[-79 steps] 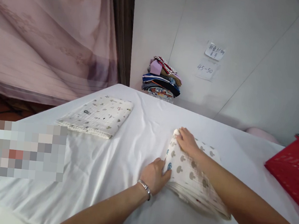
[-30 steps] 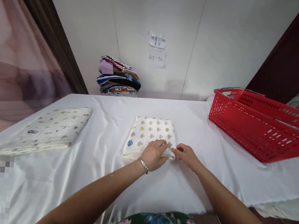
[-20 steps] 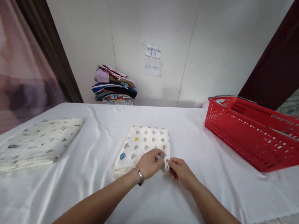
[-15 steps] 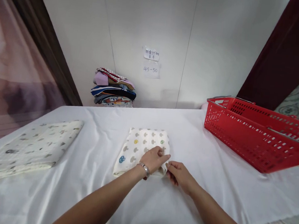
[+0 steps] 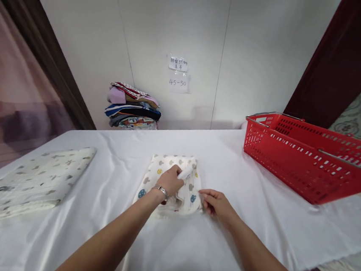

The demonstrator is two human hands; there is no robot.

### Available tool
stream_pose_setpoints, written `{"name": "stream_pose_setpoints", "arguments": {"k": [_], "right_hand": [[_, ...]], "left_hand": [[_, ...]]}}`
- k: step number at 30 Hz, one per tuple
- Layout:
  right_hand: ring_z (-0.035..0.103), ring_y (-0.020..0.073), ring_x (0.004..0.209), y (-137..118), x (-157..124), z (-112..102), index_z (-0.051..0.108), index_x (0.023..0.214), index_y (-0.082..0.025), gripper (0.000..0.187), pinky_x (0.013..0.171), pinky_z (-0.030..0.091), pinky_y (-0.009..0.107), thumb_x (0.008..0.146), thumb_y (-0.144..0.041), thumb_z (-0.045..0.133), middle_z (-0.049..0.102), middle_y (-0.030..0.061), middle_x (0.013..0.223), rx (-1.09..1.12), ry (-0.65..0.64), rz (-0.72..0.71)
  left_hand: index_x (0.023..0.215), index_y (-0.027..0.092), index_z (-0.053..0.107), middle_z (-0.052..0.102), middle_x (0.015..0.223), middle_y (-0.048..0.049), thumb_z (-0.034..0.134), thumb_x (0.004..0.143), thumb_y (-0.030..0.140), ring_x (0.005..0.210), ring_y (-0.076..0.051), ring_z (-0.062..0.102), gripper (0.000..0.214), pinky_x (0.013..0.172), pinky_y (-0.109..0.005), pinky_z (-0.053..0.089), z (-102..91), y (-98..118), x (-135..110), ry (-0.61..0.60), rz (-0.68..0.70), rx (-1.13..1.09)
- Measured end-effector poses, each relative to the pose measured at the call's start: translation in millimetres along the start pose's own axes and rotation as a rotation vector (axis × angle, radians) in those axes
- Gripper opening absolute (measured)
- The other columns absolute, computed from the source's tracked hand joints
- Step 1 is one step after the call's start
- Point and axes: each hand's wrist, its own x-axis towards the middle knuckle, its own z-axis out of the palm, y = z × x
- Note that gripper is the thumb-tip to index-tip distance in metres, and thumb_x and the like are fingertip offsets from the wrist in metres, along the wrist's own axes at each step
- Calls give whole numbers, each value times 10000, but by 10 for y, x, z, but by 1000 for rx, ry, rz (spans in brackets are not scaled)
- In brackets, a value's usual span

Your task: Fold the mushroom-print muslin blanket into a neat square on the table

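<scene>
A folded white cloth with a mushroom print [image 5: 159, 172] lies in the middle of the white-covered table [image 5: 228, 165]. My left hand [image 5: 170, 181], a bracelet at its wrist, pinches a fold of the cloth's top layer and holds it lifted and turned back. At the cloth's near right corner my right hand [image 5: 214, 202] grips the edge with closed fingers.
A second folded printed cloth [image 5: 32, 181] lies at the table's left. A red plastic basket [image 5: 309, 154] stands at the right. A stack of folded coloured clothes [image 5: 132, 105] sits against the back wall under two paper notes [image 5: 178, 73]. A pink curtain [image 5: 8, 93] hangs at left.
The cloth was turned and squared in front of me. My left hand moved from the near edge up onto the cloth and lifted a top layer; my right hand stayed at the near right corner.
</scene>
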Motion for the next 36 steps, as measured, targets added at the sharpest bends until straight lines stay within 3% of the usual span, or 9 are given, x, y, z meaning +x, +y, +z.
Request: {"name": "stream_pose_setpoints", "arguments": {"k": [4, 10, 14, 18, 22, 25, 30, 36], "right_hand": [[404, 53, 400, 24, 32, -43, 606, 992, -137, 388, 384, 247, 199, 706, -398, 590, 534, -40, 565, 28, 15, 20], [449, 66, 443, 25, 83, -123, 614, 987, -151, 370, 392, 289, 198, 690, -372, 615, 576, -10, 640, 34, 103, 21], [550, 112, 622, -88, 191, -189, 619, 963, -168, 345, 458, 389, 205, 653, -319, 646, 623, 43, 832, 2, 189, 7], [582, 134, 709, -214, 414, -210, 623, 936, -168, 289, 521, 440, 214, 672, -285, 628, 632, 64, 912, -71, 207, -6], [591, 134, 709, -254, 740, -171, 628, 902, -166, 231, 503, 434, 196, 704, -282, 599, 641, 68, 919, -136, 233, -25], [589, 133, 645, -245, 960, -119, 629, 894, -158, 240, 473, 424, 197, 729, -325, 581, 655, 64, 833, -158, 236, -9], [584, 144, 627, -214, 1232, -100, 644, 901, -151, 312, 481, 423, 207, 752, -411, 556, 664, 51, 765, -233, 247, -19], [604, 200, 837, -259, 1536, -182, 473, 1256, -161, 598, 638, 481, 274, 748, -463, 562, 598, 116, 1123, -315, 315, -6]], "left_hand": [[960, 220, 483, 598, 945, -30, 496, 713, 152, 798, -175, 592, 257, 665, -272, 420, 57, 120, -111, 68, 82, 200], [1005, 161, 486, 534, 1005, -93, 440, 758, 95, 834, -209, 591, 260, 625, -294, 456, 429, 357, -294, 50, 291, 497], [1004, 131, 516, 537, 990, -110, 413, 782, 69, 873, -232, 573, 252, 654, -319, 471, 641, 407, -373, 5, 372, 561], [978, 118, 550, 538, 995, -119, 484, 797, 198, 892, -245, 553, 208, 684, -349, 474, 641, 406, -432, 5, 387, 527], [939, 136, 571, 542, 977, -107, 520, 788, 437, 895, -254, 535, 340, 697, -371, 472, 565, 348, -485, 21, 408, 452], [991, 164, 558, 543, 973, -81, 561, 746, 491, 893, -247, 520, 409, 723, -382, 464, 563, 239, -536, 57, 466, 411], [1299, 203, 363, 520, 1108, -78, 638, 698, 360, 946, -252, 489, 680, 789, -415, 429, 666, 29, -624, 143, 599, 404], [1373, 197, 241, 436, 1305, -90, 563, 711, 179, 1182, -262, 376, 736, 993, -467, 281, 778, -134, -643, 236, 674, 306]]}}
